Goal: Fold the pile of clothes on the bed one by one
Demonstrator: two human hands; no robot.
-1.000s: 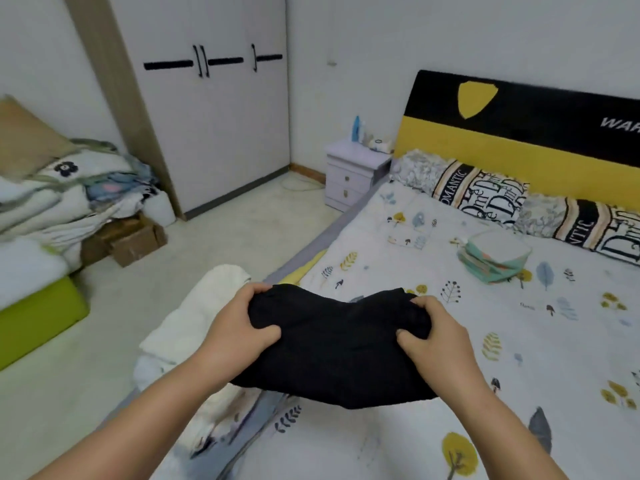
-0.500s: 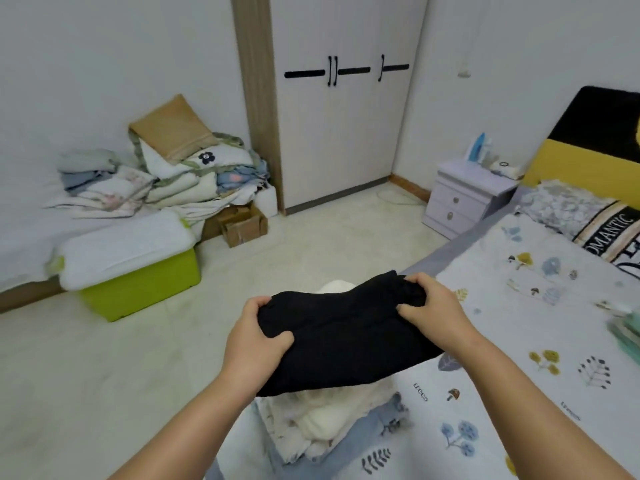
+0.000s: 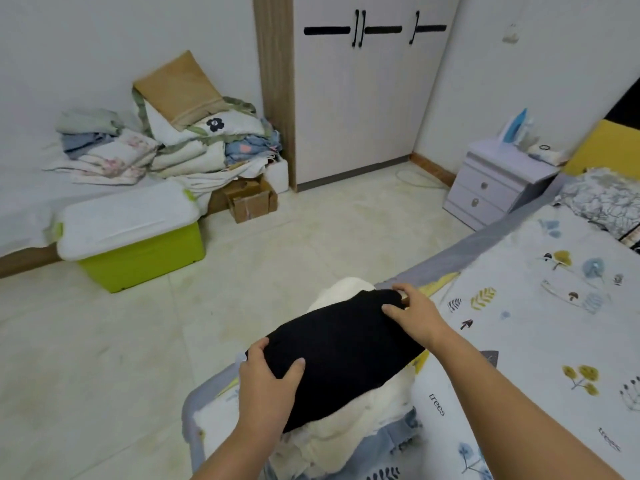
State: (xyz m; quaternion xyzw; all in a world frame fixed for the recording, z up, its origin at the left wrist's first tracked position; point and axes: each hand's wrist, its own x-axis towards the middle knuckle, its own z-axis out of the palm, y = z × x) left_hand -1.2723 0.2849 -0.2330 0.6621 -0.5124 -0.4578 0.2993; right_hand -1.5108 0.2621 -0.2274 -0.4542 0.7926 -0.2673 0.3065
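Note:
A folded black garment (image 3: 341, 351) lies on top of a stack of folded clothes (image 3: 360, 431) at the bed's near left corner. My left hand (image 3: 268, 382) grips its near left end, thumb on top and fingers under the edge. My right hand (image 3: 412, 315) holds the far right end, thumb on the cloth and fingers curled round the edge. Cream-white pieces and a light blue denim piece (image 3: 398, 434) show under the black one. The bed (image 3: 540, 341) has a white sheet printed with leaves and mushrooms.
A lilac nightstand (image 3: 491, 185) stands by the bed's head side. On the floor to the left are a green storage box with a white lid (image 3: 138, 251) and a cardboard box (image 3: 252, 199). A heap of bedding (image 3: 166, 143) lies on a low platform beside the white wardrobe (image 3: 367, 84).
My view has swung left, away from the headboard. Both hands have carried the folded black garment down and left onto the stack at the bed's corner.

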